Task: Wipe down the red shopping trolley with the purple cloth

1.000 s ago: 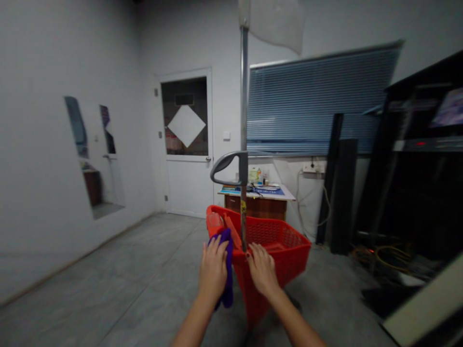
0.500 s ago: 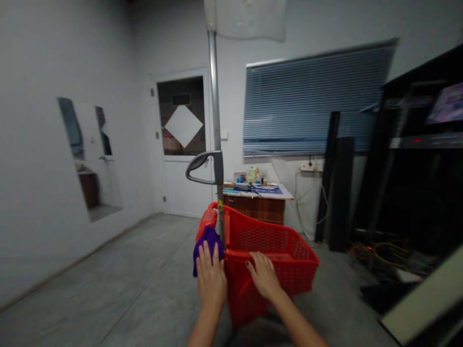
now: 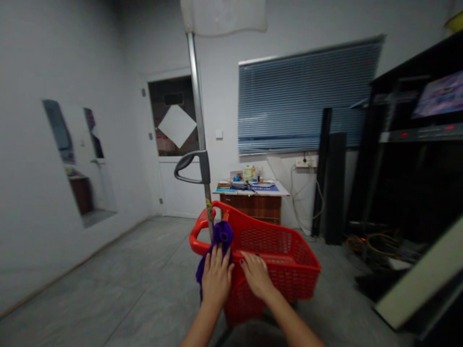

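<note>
A red plastic basket (image 3: 285, 270) stands on the floor right in front of me, with a metal pole (image 3: 197, 125) rising from its near left corner and a grey handle (image 3: 191, 166) on the pole. My left hand (image 3: 216, 275) presses a purple cloth (image 3: 217, 243) against the basket's near left rim, fingers laid over the cloth. My right hand (image 3: 256, 273) rests on the near rim beside it, fingers stretched flat, holding nothing.
A white door (image 3: 173, 144) with a dark window is straight ahead, a small wooden desk (image 3: 253, 200) with clutter beside it under blue blinds (image 3: 304, 96). Dark panels and a black shelf unit (image 3: 415, 144) stand at the right. Cables lie on the floor there.
The basket and pole have swung to the left in view and turned. My left hand with the purple cloth has slid along the rim toward the pole; my right hand stays on the rim.
</note>
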Available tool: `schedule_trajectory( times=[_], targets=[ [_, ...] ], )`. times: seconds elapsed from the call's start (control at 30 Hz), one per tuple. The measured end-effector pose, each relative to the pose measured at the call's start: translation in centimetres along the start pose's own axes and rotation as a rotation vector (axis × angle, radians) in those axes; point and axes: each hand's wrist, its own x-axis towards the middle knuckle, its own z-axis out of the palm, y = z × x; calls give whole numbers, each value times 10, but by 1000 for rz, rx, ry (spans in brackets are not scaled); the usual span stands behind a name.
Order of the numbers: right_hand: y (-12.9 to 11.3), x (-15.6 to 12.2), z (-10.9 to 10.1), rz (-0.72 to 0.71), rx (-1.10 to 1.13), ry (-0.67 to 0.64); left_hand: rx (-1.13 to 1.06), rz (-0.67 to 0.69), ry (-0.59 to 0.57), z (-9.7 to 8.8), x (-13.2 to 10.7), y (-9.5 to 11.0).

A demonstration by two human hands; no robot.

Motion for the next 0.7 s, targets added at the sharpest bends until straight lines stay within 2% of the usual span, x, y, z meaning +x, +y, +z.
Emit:
schedule_trajectory(
  times=[0.1,0.27,0.33,0.43,0.5,0.63,0.7],
  targets=[
    [9,-1,0,-6,14,-15,-41,60,-22,-8,15,7],
    [39,-11,-3,98,-91,34,-98,210,-132,-8,29,12],
    [54,-17,-7,93,-122,42,-92,171,-141,-8,35,6],
    [70,-23,-12,106,-140,46,-59,28,-105,-5,39,5],
    [74,-24,-13,111,-140,38,-61,-2,-99,0,37,15],
    [69,-25,-12,131,-154,32,-124,89,-156,10,30,50],
    [68,-27,-13,118,-164,34,-140,131,-191,10,32,58]
  ],
)
